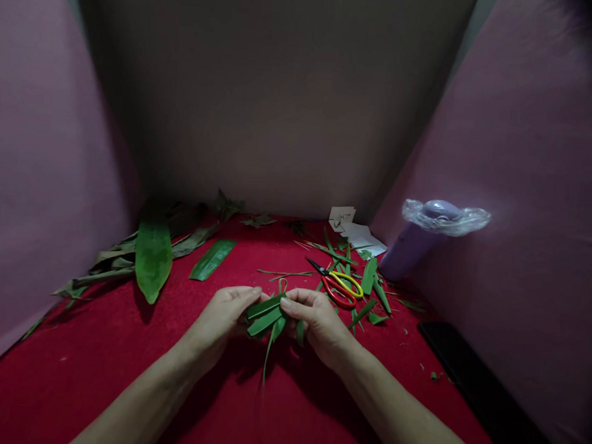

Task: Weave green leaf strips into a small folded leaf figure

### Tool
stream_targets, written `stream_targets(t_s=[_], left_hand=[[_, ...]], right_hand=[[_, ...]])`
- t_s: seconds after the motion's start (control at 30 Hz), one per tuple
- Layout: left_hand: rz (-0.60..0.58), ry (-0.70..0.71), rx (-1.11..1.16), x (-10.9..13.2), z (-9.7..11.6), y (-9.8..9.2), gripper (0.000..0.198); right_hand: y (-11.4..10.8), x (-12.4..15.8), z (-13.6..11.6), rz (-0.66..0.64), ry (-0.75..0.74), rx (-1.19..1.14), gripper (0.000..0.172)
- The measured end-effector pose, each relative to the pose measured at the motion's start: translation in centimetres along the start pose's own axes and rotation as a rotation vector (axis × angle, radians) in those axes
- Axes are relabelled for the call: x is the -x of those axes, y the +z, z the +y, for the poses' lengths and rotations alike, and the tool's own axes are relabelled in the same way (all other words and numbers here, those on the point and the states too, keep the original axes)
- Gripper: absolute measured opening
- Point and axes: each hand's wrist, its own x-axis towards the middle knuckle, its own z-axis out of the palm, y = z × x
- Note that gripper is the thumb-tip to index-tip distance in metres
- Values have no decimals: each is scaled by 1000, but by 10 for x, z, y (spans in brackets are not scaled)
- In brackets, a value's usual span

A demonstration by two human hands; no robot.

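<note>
Between my two hands is a small bundle of folded green leaf strips (266,318), held just above the red cloth. My left hand (229,313) grips its left side, thumb on top and fingers partly hidden behind. On the right side, my right hand (315,316) pinches the strips between thumb and fingers. A thin strip dangles from the bundle, and a small loop stands up at its top. Scissors (340,283) with one red and one yellow handle lie on the cloth beyond my right hand. A cut leaf piece (212,259) lies beyond my left hand.
Leaf scraps (369,276) surround the scissors. A broad green leaf (153,259) rests on dry leaves (112,262) at the left. White papers (361,238) lie at the back, beside a purple container (411,249) topped with clear plastic. A long black object (479,384) lies along the right wall.
</note>
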Motion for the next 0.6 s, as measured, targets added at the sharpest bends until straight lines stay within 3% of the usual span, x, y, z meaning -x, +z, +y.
stream_targets(t_s=[0.17, 0.3, 0.4, 0.6], left_hand=[[-56, 11, 72, 0, -1, -3, 24], [2, 28, 84, 1, -1, -3, 19], [20, 111, 73, 3, 0, -4, 14], [-71, 245, -57, 4, 3, -4, 12]], right_hand=[[-1, 1, -3, -78, 47, -66, 27], [-1, 3, -5, -135, 93, -94, 27], [-1, 3, -6, -160, 123, -112, 26], [-3, 2, -4, -189, 151, -102, 25]])
